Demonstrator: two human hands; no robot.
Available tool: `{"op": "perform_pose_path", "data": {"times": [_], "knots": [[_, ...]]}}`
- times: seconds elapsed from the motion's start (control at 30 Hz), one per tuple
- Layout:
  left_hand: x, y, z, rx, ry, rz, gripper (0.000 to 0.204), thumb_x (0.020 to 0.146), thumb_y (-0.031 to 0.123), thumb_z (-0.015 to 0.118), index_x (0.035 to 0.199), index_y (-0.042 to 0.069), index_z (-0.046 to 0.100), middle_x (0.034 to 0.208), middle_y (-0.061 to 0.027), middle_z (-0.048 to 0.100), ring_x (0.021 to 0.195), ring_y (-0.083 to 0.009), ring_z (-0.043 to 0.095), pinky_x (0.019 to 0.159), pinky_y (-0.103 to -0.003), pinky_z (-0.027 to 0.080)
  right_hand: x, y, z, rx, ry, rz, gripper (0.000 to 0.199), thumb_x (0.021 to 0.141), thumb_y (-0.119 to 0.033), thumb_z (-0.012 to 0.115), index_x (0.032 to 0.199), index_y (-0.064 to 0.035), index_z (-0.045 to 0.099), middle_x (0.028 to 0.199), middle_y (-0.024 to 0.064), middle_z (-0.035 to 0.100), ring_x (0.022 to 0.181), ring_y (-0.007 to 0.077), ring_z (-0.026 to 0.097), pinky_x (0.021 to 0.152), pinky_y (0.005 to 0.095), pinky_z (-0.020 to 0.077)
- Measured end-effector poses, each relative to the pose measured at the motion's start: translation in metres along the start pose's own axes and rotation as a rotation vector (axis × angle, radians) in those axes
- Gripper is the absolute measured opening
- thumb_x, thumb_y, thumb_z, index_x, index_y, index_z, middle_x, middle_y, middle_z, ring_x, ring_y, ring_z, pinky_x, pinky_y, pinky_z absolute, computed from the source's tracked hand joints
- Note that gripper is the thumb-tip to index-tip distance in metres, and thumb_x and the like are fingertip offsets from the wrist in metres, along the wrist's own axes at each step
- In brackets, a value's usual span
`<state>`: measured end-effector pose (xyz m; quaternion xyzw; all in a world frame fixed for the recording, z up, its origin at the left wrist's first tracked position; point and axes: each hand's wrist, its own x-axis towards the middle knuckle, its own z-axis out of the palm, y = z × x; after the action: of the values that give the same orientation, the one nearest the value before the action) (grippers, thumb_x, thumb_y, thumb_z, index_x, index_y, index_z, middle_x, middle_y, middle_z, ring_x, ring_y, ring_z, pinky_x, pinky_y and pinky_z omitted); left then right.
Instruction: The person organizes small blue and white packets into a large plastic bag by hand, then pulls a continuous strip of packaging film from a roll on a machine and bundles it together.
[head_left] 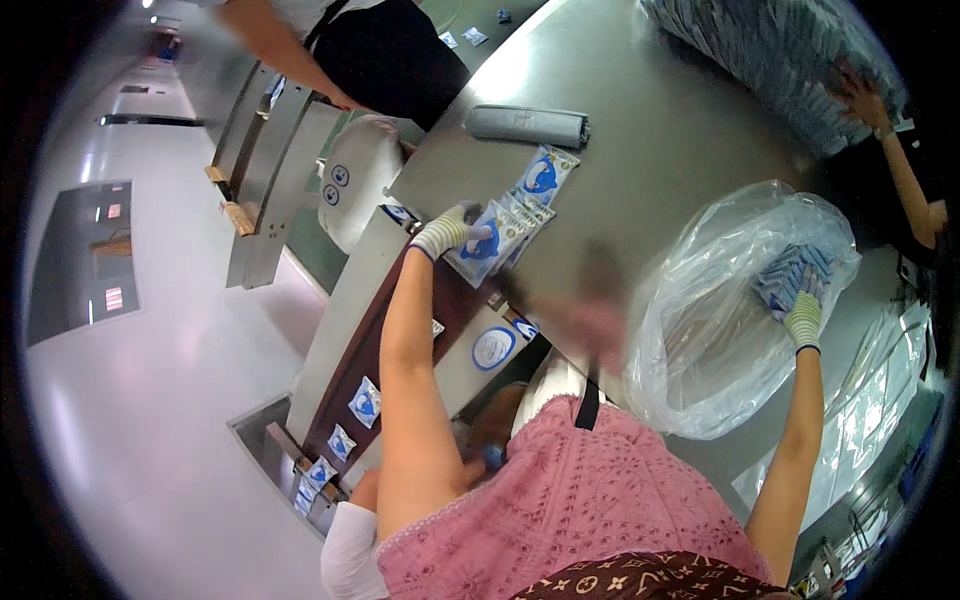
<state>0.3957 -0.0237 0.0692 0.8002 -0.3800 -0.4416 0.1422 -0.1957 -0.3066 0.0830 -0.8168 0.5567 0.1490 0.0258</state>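
Note:
My left hand, in a white knit glove, rests on a fanned pile of white-and-blue packets at the near edge of the steel table. My right hand, also gloved, reaches into a large clear plastic bag and grips a stack of blue packets inside it. One more packet lies just beyond the pile.
A dark conveyor belt with several packets runs below the table's left edge. A grey roll lies on the table. A person in a dark apron stands at the top. Another person's hand touches stacked packets at top right.

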Motion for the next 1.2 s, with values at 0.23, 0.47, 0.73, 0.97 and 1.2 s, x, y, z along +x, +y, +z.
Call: {"op": "perform_pose_path", "data": {"times": [0.23,0.47,0.73,0.97,1.2], "knots": [[-0.003,0.116,0.081,0.381,-0.082,0.288,0.046,0.054,0.033,0.07,0.085,0.002,0.056,0.079,-0.0178,0.058,0.071,-0.0287,0.057,0.063,-0.039,0.047,0.001,0.004,0.001,-0.011,-0.039,0.018,0.117,0.043,-0.025,0.077,0.131,-0.0046,0.003,0.135,0.0158,0.013,0.124,0.0313,0.015,0.103,0.0362,0.0158],[-0.064,0.131,0.19,0.74,-0.005,0.377,0.026,0.072,0.01,0.045,0.098,0.004,0.046,0.098,-0.0104,0.05,0.091,-0.0259,0.05,0.078,-0.04,0.039,-0.003,-0.004,-0.003,-0.029,-0.04,0.034,0.117,0.044,-0.026,0.077,0.131,-0.005,0.003,0.135,0.0151,0.012,0.124,0.0314,0.014,0.102,0.0379,0.016],[0.058,0.152,0.114,-0.867,0.419,-0.078,0.039,0.064,0.021,0.067,0.097,0.005,0.054,0.093,-0.0076,0.058,0.082,-0.0193,0.054,0.072,-0.029,0.043,-0.002,0.004,0.002,-0.022,0.0,-0.024,0.116,0.046,-0.03,0.077,0.131,-0.0051,0.003,0.135,0.0155,0.013,0.124,0.0329,0.014,0.103,0.0381,0.014],[0.08,0.18,0.142,-0.637,0.208,0.111,0.051,0.064,0.018,0.069,0.108,0.001,0.047,0.1,-0.0148,0.056,0.09,-0.0209,0.054,0.078,-0.032,0.043,-0.003,0.001,-0.01,-0.002,-0.042,-0.03,0.107,0.051,-0.035,0.075,0.131,-0.0033,0.011,0.135,0.0159,0.016,0.124,0.0318,0.016,0.102,0.0387,0.0137],[0.006,0.298,0.186,-0.563,-0.312,0.685,0.05,0.064,0.017,0.065,0.108,0.007,0.045,0.103,-0.0149,0.052,0.091,-0.026,0.052,0.078,-0.038,0.042,-0.011,0.009,-0.015,0.036,-0.108,-0.001,0.105,0.051,-0.033,0.075,0.131,-0.0077,0.012,0.135,0.0144,0.016,0.123,0.0311,0.019,0.1,0.0399,0.0203]]}}
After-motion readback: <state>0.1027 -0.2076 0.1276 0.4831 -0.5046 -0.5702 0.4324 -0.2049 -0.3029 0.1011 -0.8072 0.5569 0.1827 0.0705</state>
